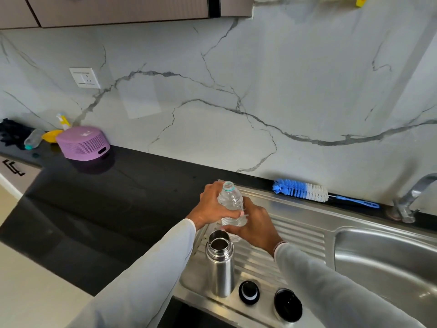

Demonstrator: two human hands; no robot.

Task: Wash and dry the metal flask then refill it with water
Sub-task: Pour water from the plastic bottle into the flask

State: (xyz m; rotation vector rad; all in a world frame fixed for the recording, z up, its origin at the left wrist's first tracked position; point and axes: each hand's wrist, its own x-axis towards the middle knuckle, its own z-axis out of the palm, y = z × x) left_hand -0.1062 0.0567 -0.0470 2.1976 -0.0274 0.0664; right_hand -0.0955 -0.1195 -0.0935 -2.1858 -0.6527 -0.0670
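Note:
The metal flask (219,266) stands upright and uncapped on the ribbed steel drainboard (305,235). Just behind it, both hands hold a clear plastic water bottle (231,199) with its cap off, upright above the drainboard. My left hand (212,204) grips the bottle's upper body from the left. My right hand (254,226) wraps its lower part from the right. To the right of the flask, two black lids lie on the drainboard: a small stopper (248,292) and a larger cap (287,305).
A steel sink basin (387,263) lies to the right, its tap (412,197) behind it. A blue-and-white bottle brush (305,191) lies along the wall. On the black counter (106,209) at far left stand a purple speaker-like box (82,143), a yellow dish and another plastic bottle.

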